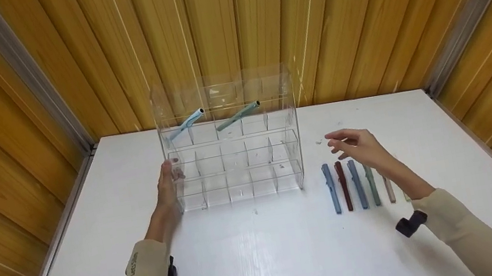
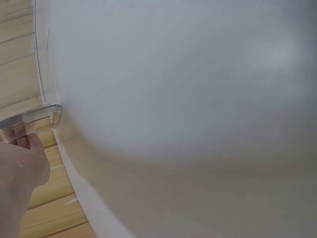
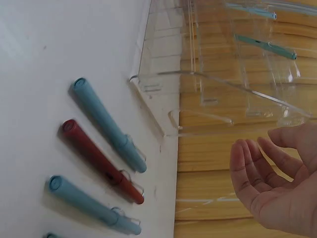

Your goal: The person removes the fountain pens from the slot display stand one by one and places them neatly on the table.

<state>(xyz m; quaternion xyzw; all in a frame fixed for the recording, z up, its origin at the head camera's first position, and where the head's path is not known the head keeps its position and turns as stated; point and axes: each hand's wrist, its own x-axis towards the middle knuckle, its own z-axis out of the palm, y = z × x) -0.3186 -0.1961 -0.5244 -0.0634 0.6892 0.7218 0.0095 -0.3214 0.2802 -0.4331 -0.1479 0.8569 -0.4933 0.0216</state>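
A clear acrylic pen rack point(image 1: 241, 194) with tiered compartments stands at the back of the white table. A light blue pen point(image 1: 186, 123) and a green pen point(image 1: 238, 116) lean in its top tier, both slanting up to the right. My left hand point(image 1: 165, 187) holds the rack's left side panel, with fingertips showing through the plastic in the left wrist view. To the right of the rack, my right hand point(image 1: 361, 148) hovers above the far ends of a row of pens, its fingers loosely bent around nothing. Nearest it are a blue pen point(image 3: 108, 124) and a dark red pen point(image 3: 101, 161).
Farther along the row lie another blue pen point(image 1: 358, 184), a green pen point(image 1: 372, 185) and a pinkish pen point(image 1: 390, 189). A pale pen at the end is mostly hidden under the right forearm. Yellow wood-patterned panels point(image 1: 215, 22) wall the table's back and sides.
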